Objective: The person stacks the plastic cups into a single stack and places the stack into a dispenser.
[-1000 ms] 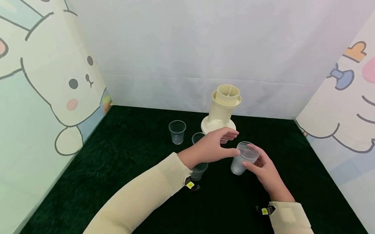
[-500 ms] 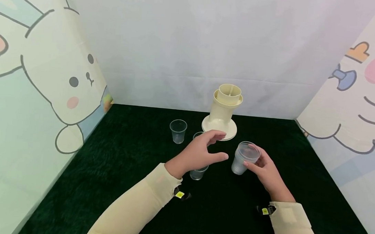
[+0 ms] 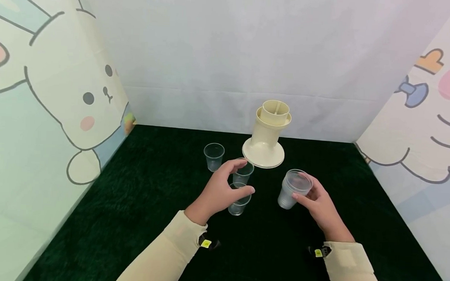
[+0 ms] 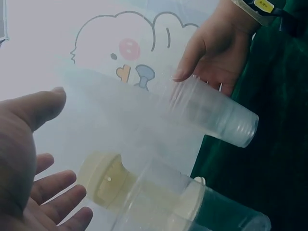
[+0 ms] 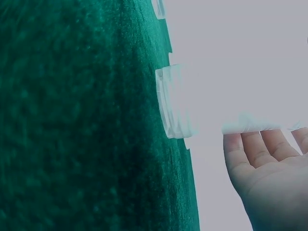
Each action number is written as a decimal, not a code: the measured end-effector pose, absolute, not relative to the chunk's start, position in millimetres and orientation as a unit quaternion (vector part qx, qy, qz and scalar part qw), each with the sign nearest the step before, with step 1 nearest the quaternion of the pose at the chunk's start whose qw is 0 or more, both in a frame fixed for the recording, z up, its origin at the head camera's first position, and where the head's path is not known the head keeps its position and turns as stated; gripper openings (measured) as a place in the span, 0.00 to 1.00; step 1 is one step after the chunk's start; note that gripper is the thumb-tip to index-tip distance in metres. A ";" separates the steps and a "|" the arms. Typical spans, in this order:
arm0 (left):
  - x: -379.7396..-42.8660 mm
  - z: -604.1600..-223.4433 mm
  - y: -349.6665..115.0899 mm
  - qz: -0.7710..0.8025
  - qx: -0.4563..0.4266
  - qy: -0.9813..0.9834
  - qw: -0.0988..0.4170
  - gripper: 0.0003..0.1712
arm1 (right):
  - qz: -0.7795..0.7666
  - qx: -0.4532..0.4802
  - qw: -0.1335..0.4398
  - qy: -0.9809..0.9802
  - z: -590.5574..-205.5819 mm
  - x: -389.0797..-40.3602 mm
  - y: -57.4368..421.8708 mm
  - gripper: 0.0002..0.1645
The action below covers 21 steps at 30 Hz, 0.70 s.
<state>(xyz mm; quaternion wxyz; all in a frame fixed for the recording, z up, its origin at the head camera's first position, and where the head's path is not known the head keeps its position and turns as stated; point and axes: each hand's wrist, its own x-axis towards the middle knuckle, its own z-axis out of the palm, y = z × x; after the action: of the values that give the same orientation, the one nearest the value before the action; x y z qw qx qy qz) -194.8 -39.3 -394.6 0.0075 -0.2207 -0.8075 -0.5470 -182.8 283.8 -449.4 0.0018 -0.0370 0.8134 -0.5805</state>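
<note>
My right hand [image 3: 319,208] grips a nested stack of clear plastic cups [image 3: 295,188], held upright with the rims at the top. Its thumb lies on the near side of the stack, and some of the fingers are hidden behind it. My left hand [image 3: 221,196] is spread, with thumb and fingers apart, over two single clear cups, a front cup [image 3: 239,206] and a middle cup [image 3: 245,172]. In the left wrist view a gap shows between its fingers [image 4: 57,187] and the nearest cup [image 4: 226,211]. That hand holds nothing.
Another clear cup [image 3: 214,157] stands upright at the back left. Behind the middle cup is a cream cylindrical holder [image 3: 266,135] on a round base. Dark green cloth [image 3: 152,187] covers the table, and a white curtain [image 3: 213,53] hangs along the back edge.
My left hand has moved left and toward me, away from the cup stack, uncovering the middle cup and the holder's base. The right hand stays almost still with the stack.
</note>
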 end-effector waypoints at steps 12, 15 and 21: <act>-188.4 -411.9 -51.0 -0.535 -0.201 -0.821 0.008 0.44 | -0.579 -0.042 0.003 0.814 -450.6 -184.4 284.4 0.45; -187.4 -417.5 -54.4 -0.526 -0.194 -0.828 0.006 0.45 | -0.577 -0.041 0.003 0.816 -450.7 -184.6 284.4 0.45; -184.0 -429.4 -57.0 -0.522 -0.186 -0.832 -0.010 0.47 | -0.580 -0.039 0.003 0.814 -450.8 -183.3 284.7 0.45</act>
<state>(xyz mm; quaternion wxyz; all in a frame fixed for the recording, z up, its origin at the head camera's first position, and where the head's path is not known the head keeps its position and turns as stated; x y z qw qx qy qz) -184.0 -57.0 -429.4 -0.0101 -0.1862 -0.8322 -0.5222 -183.3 284.7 -450.8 0.0033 -0.0393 0.8136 -0.5800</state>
